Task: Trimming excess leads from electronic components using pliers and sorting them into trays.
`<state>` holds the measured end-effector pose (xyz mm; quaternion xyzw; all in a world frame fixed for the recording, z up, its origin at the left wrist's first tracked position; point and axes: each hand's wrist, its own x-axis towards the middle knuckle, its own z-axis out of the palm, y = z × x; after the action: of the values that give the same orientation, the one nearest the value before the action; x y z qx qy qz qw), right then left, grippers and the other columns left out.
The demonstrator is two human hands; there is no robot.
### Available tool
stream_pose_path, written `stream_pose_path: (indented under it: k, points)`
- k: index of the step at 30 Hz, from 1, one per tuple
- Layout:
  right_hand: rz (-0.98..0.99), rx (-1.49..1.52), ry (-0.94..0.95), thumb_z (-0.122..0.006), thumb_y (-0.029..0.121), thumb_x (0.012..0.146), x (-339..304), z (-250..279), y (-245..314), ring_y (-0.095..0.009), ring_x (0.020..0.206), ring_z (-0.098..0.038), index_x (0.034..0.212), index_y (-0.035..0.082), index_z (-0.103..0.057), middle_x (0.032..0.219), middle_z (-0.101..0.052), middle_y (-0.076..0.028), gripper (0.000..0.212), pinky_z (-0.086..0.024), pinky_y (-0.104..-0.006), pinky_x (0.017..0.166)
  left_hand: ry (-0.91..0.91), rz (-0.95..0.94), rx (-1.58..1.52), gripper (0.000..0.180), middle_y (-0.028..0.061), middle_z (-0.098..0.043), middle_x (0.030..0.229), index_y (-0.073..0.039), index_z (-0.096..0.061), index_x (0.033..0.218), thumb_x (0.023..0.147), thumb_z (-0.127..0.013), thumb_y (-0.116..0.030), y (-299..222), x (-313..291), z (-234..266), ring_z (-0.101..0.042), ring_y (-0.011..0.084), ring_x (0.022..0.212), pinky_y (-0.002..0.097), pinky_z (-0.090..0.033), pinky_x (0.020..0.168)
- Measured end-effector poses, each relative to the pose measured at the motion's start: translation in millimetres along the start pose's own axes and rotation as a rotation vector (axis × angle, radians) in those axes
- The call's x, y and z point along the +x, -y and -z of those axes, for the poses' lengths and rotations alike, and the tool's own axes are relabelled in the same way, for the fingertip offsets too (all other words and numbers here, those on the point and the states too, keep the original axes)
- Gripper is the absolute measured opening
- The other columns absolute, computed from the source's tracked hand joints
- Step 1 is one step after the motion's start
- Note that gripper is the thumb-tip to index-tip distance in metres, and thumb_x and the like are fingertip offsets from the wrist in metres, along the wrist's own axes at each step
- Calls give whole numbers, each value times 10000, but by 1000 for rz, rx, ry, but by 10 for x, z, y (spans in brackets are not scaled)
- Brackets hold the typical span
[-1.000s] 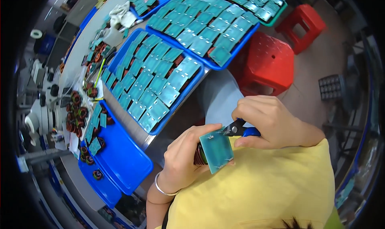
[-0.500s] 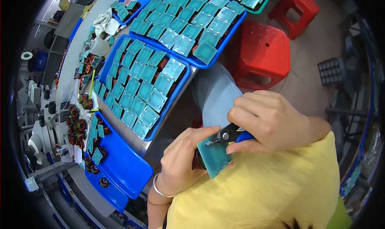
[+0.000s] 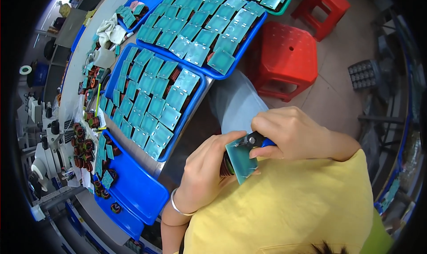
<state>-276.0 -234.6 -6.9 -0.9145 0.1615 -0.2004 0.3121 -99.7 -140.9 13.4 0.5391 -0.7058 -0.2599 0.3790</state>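
My left hand [image 3: 205, 167] grips a copper-wound coil with a green circuit board [image 3: 242, 160] on its face, held up before my chest. Part of the coil [image 3: 226, 166] shows between the fingers and the board. Fine wire ends stick out near the board's lower corner. Closed round the blue handles of a pair of cutting pliers [image 3: 254, 140], my right hand [image 3: 287, 133] keeps the tool's dark jaws at the board's upper edge. Whether the jaws are closed on a wire is too small to tell.
Blue trays [image 3: 201, 87] full of board-topped coils line the table to my left. Loose coils [image 3: 83, 147] lie beside a blue tray [image 3: 142, 192] with a few more pieces. Red stools [image 3: 289, 54] stand on the floor ahead. A white cloth [image 3: 111, 29] rests farther up the table.
Both hands, with the board and pliers, have shifted slightly; the board is turned a little more edge-on. The pliers' jaws remain at its upper edge.
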Motion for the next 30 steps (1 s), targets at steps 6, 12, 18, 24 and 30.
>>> stream_pose_path:
  k: [6,12,18,24,30]
  points:
    - [-402,575,-147,-533,509,781,-236,162,-210,-169,547,-448,777,14,-462,628,-421,-89,499,-355,-266,516,-81,444,-918,592,97,-601,880,8,-484,1074,643,-779,-270,116,-75,23,-580,143,698,246,-462,605]
    - [-716,-29,-221,-571,112,709,-555,-276,-650,-194,638,-483,884,13,-468,703,-442,-82,226,-404,-306,624,-119,469,-1170,669,116,-572,823,21,-456,1120,756,-578,-528,144,-88,-19,-504,131,526,184,-358,431]
    - [-395,220,-313,-537,21,694,-208,-83,-306,-202,761,-460,961,17,-478,868,-447,-94,274,-391,-296,713,-25,450,-1457,708,109,-559,839,16,-415,1151,757,-564,-553,248,-181,7,-464,113,510,189,-348,442]
    - [-214,196,-263,-569,54,693,58,-38,-266,-200,784,-458,997,35,-488,885,-453,-92,315,-383,-277,717,91,306,-1869,834,123,-557,808,20,-366,1137,661,-632,-611,330,-227,-33,-502,114,490,174,-348,392]
    - [-242,385,-232,-618,116,691,192,-49,-228,-183,720,-480,925,26,-506,838,-476,-82,275,-399,-269,687,107,294,-1988,851,116,-543,747,18,-366,1067,613,-629,-652,343,-190,-5,-492,104,438,158,-366,360]
